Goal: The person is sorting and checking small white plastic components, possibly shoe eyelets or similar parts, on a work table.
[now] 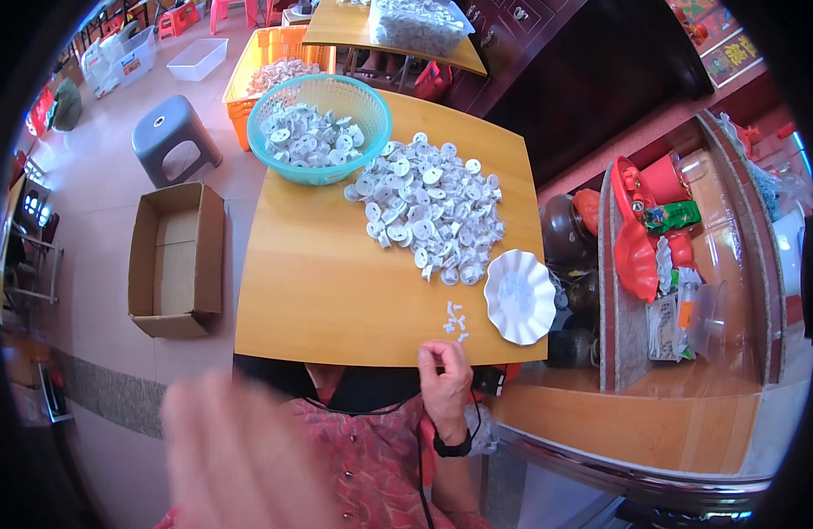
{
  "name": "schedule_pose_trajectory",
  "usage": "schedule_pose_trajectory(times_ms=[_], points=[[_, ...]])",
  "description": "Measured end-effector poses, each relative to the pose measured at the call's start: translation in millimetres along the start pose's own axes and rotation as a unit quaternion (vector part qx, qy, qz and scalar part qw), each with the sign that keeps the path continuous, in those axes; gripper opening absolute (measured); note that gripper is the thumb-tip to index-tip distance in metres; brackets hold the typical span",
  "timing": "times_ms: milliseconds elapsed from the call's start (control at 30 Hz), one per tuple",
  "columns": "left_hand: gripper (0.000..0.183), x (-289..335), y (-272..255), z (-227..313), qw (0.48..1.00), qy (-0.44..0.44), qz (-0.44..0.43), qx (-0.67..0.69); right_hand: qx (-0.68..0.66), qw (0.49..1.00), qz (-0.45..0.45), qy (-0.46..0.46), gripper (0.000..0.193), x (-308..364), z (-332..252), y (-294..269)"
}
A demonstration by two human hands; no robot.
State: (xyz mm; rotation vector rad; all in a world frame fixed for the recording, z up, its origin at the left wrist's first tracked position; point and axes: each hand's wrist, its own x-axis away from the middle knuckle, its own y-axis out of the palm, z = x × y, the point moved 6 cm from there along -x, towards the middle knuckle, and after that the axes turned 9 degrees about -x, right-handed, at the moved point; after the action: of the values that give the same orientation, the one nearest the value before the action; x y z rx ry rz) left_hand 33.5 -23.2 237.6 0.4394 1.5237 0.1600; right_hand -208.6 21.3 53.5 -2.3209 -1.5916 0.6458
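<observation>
My right hand point(444, 381), with a black band at its wrist, is at the near edge of the wooden table point(301, 291). Its fingers are curled together; whatever they may hold is hidden. Just beyond it lie several tiny white pieces point(455, 319). My left hand point(234, 450) is raised close to the camera at the lower left, too smeared by motion to read its fingers. A heap of round white plastic parts point(433, 207) covers the table's far right side. To the right of the tiny pieces is a white scalloped dish point(521, 304) with small pale bits inside.
A turquoise basket point(376, 132) of similar white parts stands at the far left table corner. An orange crate point(239, 93) is behind it. On the floor to the left are a cardboard box point(173, 264) and a grey stool point(170, 132). Cluttered shelves point(609, 326) flank the right.
</observation>
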Motion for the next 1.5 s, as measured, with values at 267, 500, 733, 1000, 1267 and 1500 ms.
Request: schedule_pose_trajectory(times_ms=[267, 500, 733, 1000, 1267, 1500], points=[[0.012, 98.6, -158.0, -84.4, 0.516, -0.375, 0.136, -0.758, 0.155, 0.985, 0.077, -0.003, 0.01, 4.0, 42.0, -43.1], [0.013, 115.8, -195.0, -129.5, 0.428, -0.414, 0.006, -0.803, 0.259, 0.964, 0.066, -0.004, 0.026, 6.1, 47.4, -40.9], [0.014, 150.0, -210.9, -133.8, 0.352, -0.477, -0.061, -0.803, 0.294, 0.955, 0.045, -0.012, 0.027, 2.8, 38.8, -37.1], [0.024, 151.7, -195.5, -125.3, 0.382, -0.454, -0.024, -0.804, 0.274, 0.958, 0.067, -0.046, 0.027, 1.4, 36.6, -31.8], [0.027, 141.8, -187.0, -150.7, 0.44, -0.365, -0.126, -0.811, 0.272, 0.959, 0.054, -0.051, 0.026, 1.4, 31.1, -27.8], [0.011, 157.5, -195.0, -146.8, 0.418, -0.461, -0.113, -0.775, 0.262, 0.963, 0.056, -0.041, 0.028, 5.7, 37.3, -30.5]])
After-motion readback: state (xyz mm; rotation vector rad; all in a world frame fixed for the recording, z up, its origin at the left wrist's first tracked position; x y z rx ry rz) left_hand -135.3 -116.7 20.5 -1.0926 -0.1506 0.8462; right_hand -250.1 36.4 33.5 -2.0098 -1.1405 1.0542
